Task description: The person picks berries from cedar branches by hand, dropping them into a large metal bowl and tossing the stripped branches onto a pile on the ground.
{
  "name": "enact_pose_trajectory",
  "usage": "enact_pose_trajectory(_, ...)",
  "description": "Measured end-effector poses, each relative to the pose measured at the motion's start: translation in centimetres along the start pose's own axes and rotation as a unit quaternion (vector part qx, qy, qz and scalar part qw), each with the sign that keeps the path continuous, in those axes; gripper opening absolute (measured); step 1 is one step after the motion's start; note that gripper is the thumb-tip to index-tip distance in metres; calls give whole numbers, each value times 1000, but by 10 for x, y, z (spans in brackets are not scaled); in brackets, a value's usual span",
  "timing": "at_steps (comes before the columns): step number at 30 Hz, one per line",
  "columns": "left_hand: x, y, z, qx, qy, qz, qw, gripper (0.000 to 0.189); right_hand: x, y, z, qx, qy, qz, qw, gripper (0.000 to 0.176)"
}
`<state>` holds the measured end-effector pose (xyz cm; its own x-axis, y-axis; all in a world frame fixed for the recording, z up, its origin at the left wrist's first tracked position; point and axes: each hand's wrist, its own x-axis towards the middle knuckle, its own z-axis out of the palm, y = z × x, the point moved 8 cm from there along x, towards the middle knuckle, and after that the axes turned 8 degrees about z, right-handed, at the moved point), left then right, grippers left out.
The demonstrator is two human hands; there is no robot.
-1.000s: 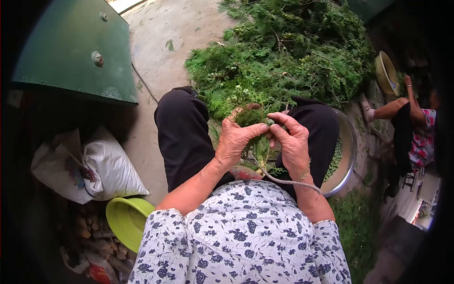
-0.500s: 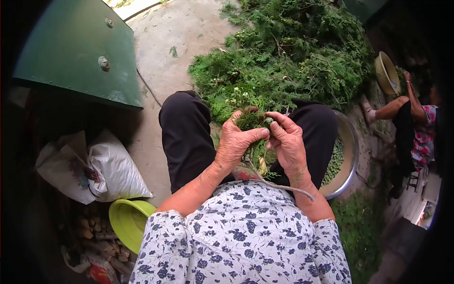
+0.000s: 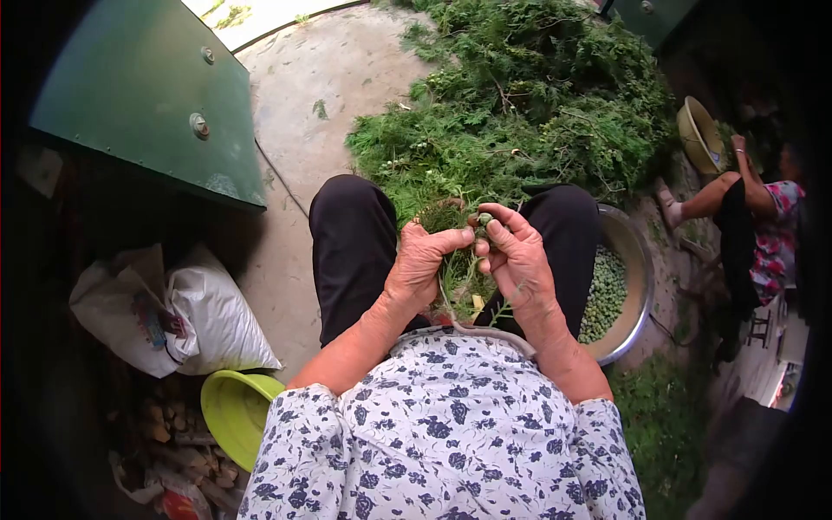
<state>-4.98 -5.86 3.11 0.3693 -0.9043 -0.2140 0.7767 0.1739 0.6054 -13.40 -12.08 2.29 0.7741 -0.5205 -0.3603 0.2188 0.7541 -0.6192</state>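
My left hand (image 3: 420,262) is closed round a leafy green branch (image 3: 440,218) between my knees, its thumb pointing right. Close beside it, my right hand (image 3: 520,258) pinches small round green cones (image 3: 485,220) between thumb and fingers. The branch's bare stem (image 3: 494,333) curves across my lap below both hands. By my right knee a metal basin (image 3: 643,299) holds a heap of green cones (image 3: 604,295). Beyond my knees lies a large pile of cut green branches (image 3: 537,104).
A green metal box (image 3: 156,95) stands at the upper left. White sacks (image 3: 212,312) and a lime-green basin (image 3: 227,407) are on the left. At the right, another person (image 3: 767,208) sits beside a yellowish basin (image 3: 693,134).
The branch has shifted in my hands, and its stem now lies closer to my body. My right hand has moved slightly left. The view has tilted a little.
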Motion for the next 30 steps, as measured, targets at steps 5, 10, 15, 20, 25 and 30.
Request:
enact_pose_trajectory(5, -9, 14, -7, 66, 46, 56, 995, 23, -5, 2, 4, 10, 27, -5, 1000, 24)
enact_pose_trajectory(10, -13, 18, -7, 90, 25, 86, 992, 24, -10, -4, 12, -34, 14, -32, 999, 23)
enact_pose_trajectory(15, -19, 29, -12, 149, 43, 147, 977, 26, -7, 4, 11, -31, 23, -28, 999, 23)
enact_pose_trajectory(20, -18, 28, -20, 135, 70, 118, 981, 23, -6, -3, 5, -21, 65, -88, 994, 24)
enact_pose_trajectory(25, -7, 13, -15, 184, 67, 98, 976, 25, -4, -5, -8, -40, 101, -130, 986, 25)
enact_pose_trajectory(30, 6, 0, -7, 213, 58, 105, 970, 28, 0, -4, -16, -20, 118, -134, 984, 25)
